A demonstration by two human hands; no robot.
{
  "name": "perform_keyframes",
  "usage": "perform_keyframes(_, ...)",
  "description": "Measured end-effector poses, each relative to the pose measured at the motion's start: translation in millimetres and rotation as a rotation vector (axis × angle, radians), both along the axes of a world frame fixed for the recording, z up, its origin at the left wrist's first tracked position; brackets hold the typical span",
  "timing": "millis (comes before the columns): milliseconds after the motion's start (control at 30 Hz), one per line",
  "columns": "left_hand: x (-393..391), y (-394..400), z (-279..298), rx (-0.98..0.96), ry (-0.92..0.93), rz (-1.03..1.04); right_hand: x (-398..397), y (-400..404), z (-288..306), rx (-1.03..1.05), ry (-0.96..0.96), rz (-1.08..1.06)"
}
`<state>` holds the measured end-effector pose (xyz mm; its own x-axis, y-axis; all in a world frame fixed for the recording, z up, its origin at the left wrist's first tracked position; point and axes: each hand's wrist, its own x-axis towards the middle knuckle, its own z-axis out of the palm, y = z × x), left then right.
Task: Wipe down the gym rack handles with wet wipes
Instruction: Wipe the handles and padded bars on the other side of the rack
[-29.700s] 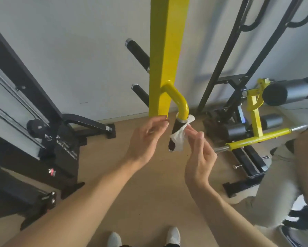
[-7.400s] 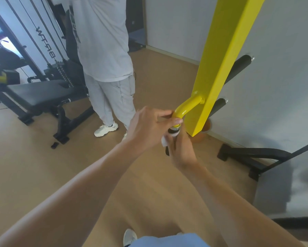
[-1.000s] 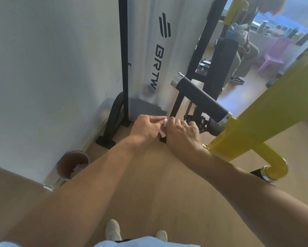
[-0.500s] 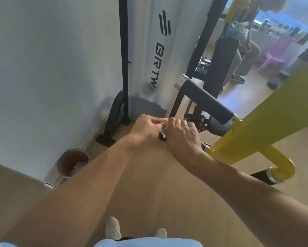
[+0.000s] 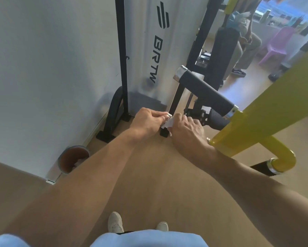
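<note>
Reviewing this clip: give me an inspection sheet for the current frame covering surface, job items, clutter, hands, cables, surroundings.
Surface: tan wood-look floor; person's pale shoes at bottom.
Job's things: yellow rack post with upper black handle, chrome-capped; lower black handle partly hidden by the right hand; white wet wipe between the hands.
Clutter: round bin by the wall, holding something pale.
Hands: left hand pinches the lower handle's chrome tip; right hand holds the wipe around that handle.
Cables: nothing seen.
Surroundings: white BRTW panel, black frame, seated person, purple chair.
</note>
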<state>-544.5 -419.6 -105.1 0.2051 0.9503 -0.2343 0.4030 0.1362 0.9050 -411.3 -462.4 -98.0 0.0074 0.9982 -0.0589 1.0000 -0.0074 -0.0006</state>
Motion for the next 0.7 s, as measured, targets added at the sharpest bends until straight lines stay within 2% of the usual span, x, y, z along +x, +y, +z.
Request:
perform_keyframes(33, -0.5, 1.0, 0.2, 0.001, 0.002, 0.008, 2.0, -3.2, 2.5, -0.026, -0.051, -0.001)
perform_keyframes(133, -0.2, 0.4, 0.6, -0.002, 0.018, 0.031, 12.9, -22.7, 15.6, -0.121, -0.413, -0.022)
perform_keyframes(200, 2.3, -1.3, 1.5, 0.006, 0.041, 0.035, 17.1, -30.1, 23.1, -0.123, -0.511, -0.015)
perform_keyframes(267, 4.5, -0.7, 1.5, 0.016, 0.061, 0.050, 15.5, -23.6, 21.2, -0.069, -0.385, -0.003)
perform_keyframes(400, 6.7, 2.5, 0.7, 0.020, 0.093, 0.073, 6.0, 9.1, 2.2, -0.004, 0.133, -0.059)
perform_keyframes(433, 6.7, 3.4, 0.8, 0.023, 0.109, 0.071, 4.3, 11.0, -1.2, 0.013, 0.202, -0.067)
perform_keyframes(467, 6.4, 4.2, 1.0, 0.025, 0.118, 0.066, 4.4, 8.6, -2.2, 0.021, 0.175, -0.052)
perform_keyframes(533, 5.3, 4.6, 1.2, 0.023, 0.117, 0.055, 7.9, -6.5, 6.9, -0.025, -0.152, -0.035)
perform_keyframes(633, 5.3, 1.9, -1.0, 0.026, 0.113, 0.044, 11.1, -33.2, 21.5, -0.204, -0.643, -0.088)
perform_keyframes(667, 6.2, -0.2, -1.1, 0.028, 0.111, 0.045, 12.1, -37.1, 22.1, -0.219, -0.707, -0.082)
perform_keyframes(700, 7.6, -2.0, -1.5, 0.028, 0.109, 0.053, 12.5, -36.6, 19.7, -0.205, -0.691, -0.075)
